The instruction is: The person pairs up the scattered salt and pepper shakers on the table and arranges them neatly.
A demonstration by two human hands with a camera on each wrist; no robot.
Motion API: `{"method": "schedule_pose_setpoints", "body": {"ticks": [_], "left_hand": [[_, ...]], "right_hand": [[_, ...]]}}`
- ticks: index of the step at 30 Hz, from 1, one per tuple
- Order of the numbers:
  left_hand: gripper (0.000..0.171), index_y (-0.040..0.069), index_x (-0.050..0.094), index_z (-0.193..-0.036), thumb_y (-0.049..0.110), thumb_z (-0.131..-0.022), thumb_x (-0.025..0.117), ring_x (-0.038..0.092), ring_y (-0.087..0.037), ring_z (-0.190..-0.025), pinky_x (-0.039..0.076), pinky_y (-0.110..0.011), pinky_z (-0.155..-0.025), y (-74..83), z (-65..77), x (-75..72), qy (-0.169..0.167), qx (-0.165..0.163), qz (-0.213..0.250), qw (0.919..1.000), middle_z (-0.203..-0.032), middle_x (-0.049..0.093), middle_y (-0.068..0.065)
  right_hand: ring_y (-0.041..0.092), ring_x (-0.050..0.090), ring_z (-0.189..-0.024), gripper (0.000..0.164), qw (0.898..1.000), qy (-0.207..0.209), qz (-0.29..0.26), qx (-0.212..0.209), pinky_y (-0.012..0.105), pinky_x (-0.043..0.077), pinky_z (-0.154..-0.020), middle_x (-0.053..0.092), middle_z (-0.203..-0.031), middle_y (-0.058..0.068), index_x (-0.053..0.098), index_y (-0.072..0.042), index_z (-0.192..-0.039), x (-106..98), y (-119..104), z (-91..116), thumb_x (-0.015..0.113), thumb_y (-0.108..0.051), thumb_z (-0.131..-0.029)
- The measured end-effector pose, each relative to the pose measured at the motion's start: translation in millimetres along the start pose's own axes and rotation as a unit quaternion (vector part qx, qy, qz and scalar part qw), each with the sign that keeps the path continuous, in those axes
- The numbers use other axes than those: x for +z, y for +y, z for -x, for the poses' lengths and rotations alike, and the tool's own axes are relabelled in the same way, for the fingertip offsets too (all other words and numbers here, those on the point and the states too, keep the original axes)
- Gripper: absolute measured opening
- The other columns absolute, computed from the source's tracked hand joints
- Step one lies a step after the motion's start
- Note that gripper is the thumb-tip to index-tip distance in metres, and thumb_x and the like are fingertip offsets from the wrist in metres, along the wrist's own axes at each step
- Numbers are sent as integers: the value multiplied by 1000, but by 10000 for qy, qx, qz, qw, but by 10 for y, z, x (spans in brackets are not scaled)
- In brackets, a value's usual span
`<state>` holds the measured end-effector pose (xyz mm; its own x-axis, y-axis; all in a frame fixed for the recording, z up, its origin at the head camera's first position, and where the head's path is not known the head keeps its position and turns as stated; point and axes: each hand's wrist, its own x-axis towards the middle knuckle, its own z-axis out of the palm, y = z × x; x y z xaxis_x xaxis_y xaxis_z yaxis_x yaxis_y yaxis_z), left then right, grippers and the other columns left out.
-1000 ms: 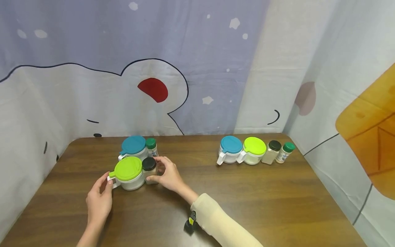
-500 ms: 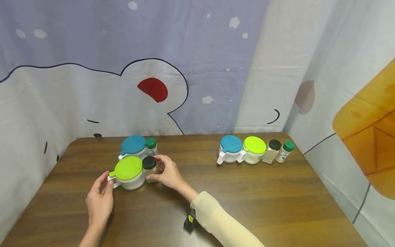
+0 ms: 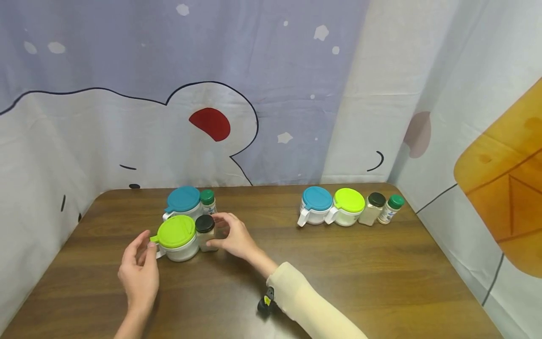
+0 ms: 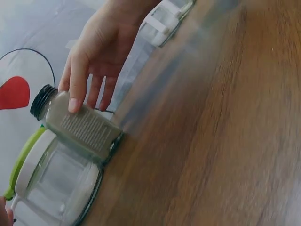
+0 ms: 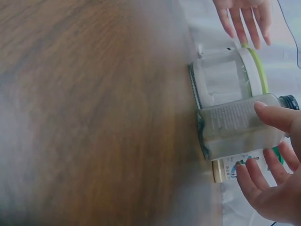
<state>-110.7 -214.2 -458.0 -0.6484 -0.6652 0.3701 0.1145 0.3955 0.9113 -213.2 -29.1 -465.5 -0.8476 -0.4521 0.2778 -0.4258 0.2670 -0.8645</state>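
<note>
In the head view, my left hand [image 3: 139, 273] is beside the handle of a lime-lidded clear seasoning jar [image 3: 177, 235], fingers loosely bent. The right wrist view shows those left-hand fingers [image 5: 244, 21] straight and apart from the jar. To the jar's right stands a black-capped square spice bottle [image 3: 206, 231] of pale powder, upright. My right hand [image 3: 235, 238] is at its right side; its thumb rests at the bottle while the other fingers spread loosely behind. Behind these stand a blue-lidded jar [image 3: 183, 200] and a green-capped shaker [image 3: 208, 200], close together.
At the back right of the wooden table [image 3: 338, 273] stands a matching row: a blue-lidded jar [image 3: 317, 200], a lime-lidded jar [image 3: 349, 202], a black-capped bottle [image 3: 371, 210] and a green-capped shaker [image 3: 391, 208]. A printed curtain [image 3: 288, 94] hangs behind the table.
My left hand has loosened from the jar's handle and its fingers have spread. My right hand has shifted slightly right, easing off the bottle. The containers stay in place.
</note>
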Motion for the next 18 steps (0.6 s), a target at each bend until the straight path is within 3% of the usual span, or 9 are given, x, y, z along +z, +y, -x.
{"method": "schedule_pose_setpoints", "body": {"ticks": [7,12,16,18], "left_hand": [[29,3,64,-120,6,-92,59,49,11,-105,39,-11,-93,90,49,38,134,179,-122,9997,-117,64,-11],[30,3,64,-120,3,-90,59,48,9,-105,38,-11,-91,143,90,82,170,243,-60,9995,-116,64,-10],[30,4,66,-119,0,-89,60,49,6,-102,41,-6,-72,166,127,129,107,352,0,9993,-110,62,-2],[31,3,66,-119,-1,-89,60,50,6,-101,41,-5,-71,176,150,156,36,460,46,9989,-110,63,-2]], "right_hand": [[30,61,-109,62,9999,-40,79,-85,38,54,-90,61,-119,15,57,-7,-127,-119,-44,40,84,-8,-71],[29,61,-108,60,9998,14,155,-140,37,55,-87,61,-120,15,57,-5,-126,-195,-63,71,83,-9,-72],[31,61,-109,59,9998,82,47,-158,43,55,-87,60,-121,17,57,-4,-126,-251,-68,92,82,-7,-73],[33,60,-109,59,9998,122,-27,-172,45,55,-86,60,-121,18,56,-3,-126,-272,-57,103,82,-7,-73]]}}
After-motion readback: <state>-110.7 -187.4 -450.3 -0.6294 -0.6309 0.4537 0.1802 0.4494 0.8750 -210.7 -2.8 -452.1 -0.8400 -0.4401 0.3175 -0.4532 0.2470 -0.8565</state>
